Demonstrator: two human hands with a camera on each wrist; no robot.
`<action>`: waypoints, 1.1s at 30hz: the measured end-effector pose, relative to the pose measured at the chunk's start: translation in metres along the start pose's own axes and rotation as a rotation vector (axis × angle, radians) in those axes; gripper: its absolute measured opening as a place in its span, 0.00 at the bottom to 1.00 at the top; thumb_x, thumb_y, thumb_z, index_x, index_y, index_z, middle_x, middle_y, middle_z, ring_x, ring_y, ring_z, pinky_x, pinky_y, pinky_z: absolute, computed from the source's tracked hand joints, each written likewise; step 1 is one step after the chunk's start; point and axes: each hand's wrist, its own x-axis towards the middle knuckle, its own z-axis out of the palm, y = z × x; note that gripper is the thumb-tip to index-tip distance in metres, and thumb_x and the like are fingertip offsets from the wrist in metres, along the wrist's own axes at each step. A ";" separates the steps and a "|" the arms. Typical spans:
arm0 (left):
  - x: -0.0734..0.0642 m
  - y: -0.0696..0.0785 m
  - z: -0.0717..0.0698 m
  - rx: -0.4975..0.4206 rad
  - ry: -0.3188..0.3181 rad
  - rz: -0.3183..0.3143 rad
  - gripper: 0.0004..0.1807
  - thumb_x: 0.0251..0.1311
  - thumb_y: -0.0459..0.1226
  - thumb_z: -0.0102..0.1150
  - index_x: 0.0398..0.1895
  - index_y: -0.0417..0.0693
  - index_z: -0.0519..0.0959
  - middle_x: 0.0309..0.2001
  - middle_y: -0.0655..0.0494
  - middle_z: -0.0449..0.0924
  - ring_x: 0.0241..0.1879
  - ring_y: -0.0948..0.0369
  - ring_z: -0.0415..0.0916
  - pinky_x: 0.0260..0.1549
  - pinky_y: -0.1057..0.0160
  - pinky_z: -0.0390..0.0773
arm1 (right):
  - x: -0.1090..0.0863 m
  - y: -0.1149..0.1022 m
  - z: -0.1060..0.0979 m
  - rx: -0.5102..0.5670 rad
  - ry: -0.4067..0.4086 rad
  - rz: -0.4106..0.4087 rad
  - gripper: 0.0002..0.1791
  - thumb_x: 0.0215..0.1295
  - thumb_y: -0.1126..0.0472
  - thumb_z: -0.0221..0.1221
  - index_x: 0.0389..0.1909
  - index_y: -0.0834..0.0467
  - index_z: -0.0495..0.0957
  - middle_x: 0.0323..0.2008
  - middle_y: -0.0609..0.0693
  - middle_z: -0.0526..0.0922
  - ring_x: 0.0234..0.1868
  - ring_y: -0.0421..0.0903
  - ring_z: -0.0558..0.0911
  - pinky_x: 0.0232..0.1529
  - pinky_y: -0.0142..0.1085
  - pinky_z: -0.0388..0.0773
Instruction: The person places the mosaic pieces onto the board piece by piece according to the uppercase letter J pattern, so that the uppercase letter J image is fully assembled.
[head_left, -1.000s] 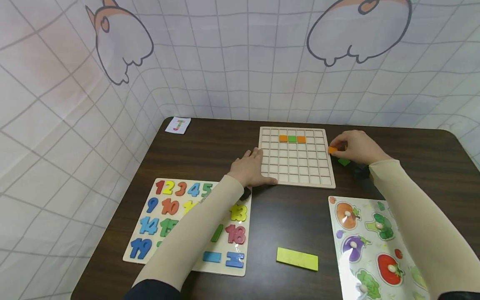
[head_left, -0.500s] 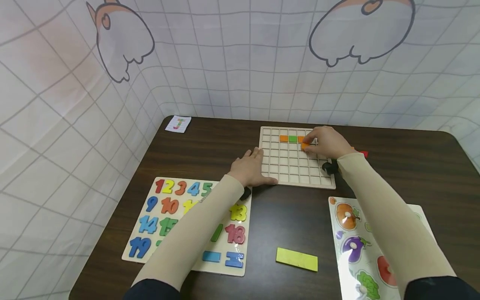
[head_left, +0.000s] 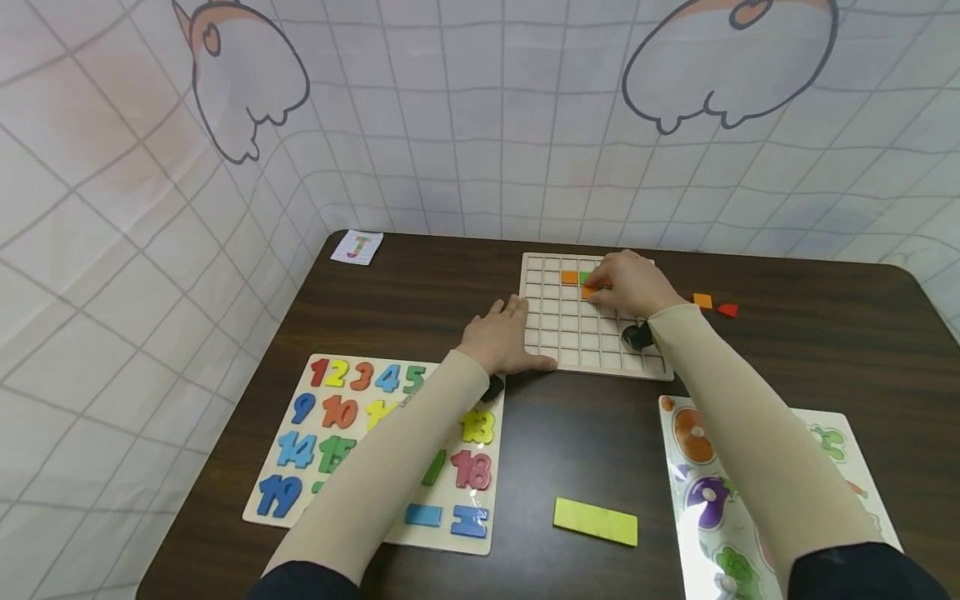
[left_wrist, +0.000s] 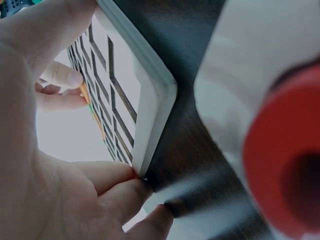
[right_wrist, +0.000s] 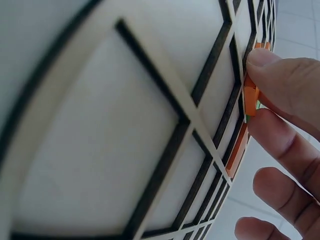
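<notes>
A pale wooden grid board [head_left: 567, 340] lies at the back middle of the table. My left hand [head_left: 495, 340] rests at its left edge, fingers extended, thumb along the near edge. Over the upper rows, my right hand [head_left: 634, 283] pinches a small orange square tile [right_wrist: 251, 100] between thumb and index finger. That tile is tilted, just below the green tile [head_left: 583, 277] in the top part of the grid. Left of the green one sits an orange tile [head_left: 569, 277]. The other orange tile of that row is hidden behind my right hand in the head view.
Right of the board lie a loose orange tile [head_left: 702, 301] and a red piece [head_left: 727, 310]. A number puzzle [head_left: 480, 492] is front left, a vegetable puzzle [head_left: 832, 421] front right. A yellow-green strip [head_left: 596, 522] lies between them. A J card [head_left: 356, 247] is back left.
My right hand has carried the orange tile leftward from beside the board to just under the green tile, uncovering loose pieces on the right. My left hand has stayed in place.
</notes>
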 end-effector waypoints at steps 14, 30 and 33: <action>-0.002 0.000 -0.002 -0.013 0.002 0.000 0.65 0.57 0.72 0.61 0.85 0.46 0.47 0.85 0.48 0.48 0.84 0.48 0.49 0.77 0.40 0.62 | 0.001 0.000 0.001 0.005 0.014 -0.008 0.15 0.67 0.56 0.70 0.52 0.56 0.89 0.53 0.54 0.88 0.57 0.56 0.81 0.64 0.61 0.74; -0.002 -0.001 -0.001 0.011 0.013 0.013 0.63 0.58 0.72 0.61 0.85 0.47 0.47 0.85 0.49 0.48 0.84 0.48 0.50 0.78 0.40 0.62 | -0.040 0.047 -0.026 0.016 0.034 0.120 0.18 0.69 0.57 0.67 0.56 0.60 0.86 0.58 0.62 0.84 0.55 0.60 0.81 0.53 0.57 0.79; -0.002 0.001 0.000 0.011 0.011 0.021 0.63 0.58 0.72 0.60 0.85 0.47 0.47 0.85 0.49 0.47 0.84 0.48 0.49 0.78 0.40 0.62 | -0.052 0.059 -0.031 -0.008 0.032 0.143 0.18 0.70 0.57 0.67 0.57 0.60 0.85 0.60 0.63 0.83 0.57 0.62 0.81 0.55 0.59 0.79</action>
